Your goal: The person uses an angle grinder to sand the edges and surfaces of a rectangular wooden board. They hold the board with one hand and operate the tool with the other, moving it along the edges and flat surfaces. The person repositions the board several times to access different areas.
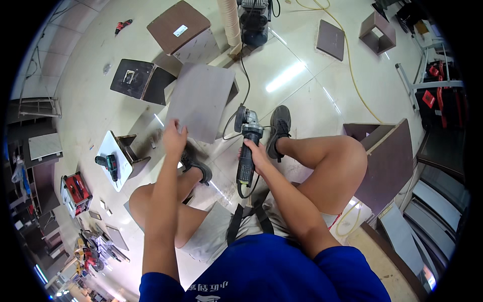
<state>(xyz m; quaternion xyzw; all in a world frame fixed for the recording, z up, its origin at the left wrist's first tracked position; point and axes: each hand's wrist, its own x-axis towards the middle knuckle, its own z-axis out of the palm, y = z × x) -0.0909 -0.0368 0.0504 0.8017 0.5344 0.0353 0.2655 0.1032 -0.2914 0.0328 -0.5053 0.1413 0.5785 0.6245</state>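
Observation:
My right hand [257,156] is wrapped round the dark body of an angle grinder [248,151], held upright between my knees with its guarded head pointing away from me. A cord loops from the grinder's near end. Left of it, a flat grey-brown board [201,98] lies tilted over a dark box-like piece that is mostly hidden underneath. My left hand [174,138] is at the board's near left corner, fingers curled at the edge and partly hidden. The grinder's disc stays apart from the board.
Beyond stand a brown box [180,25], a black box [142,80] and a machine with a hose [230,22]. A cordless drill [109,165] lies on a white-topped piece at left. A brown panel [390,168] leans at right. A yellow cable [352,70] crosses the floor.

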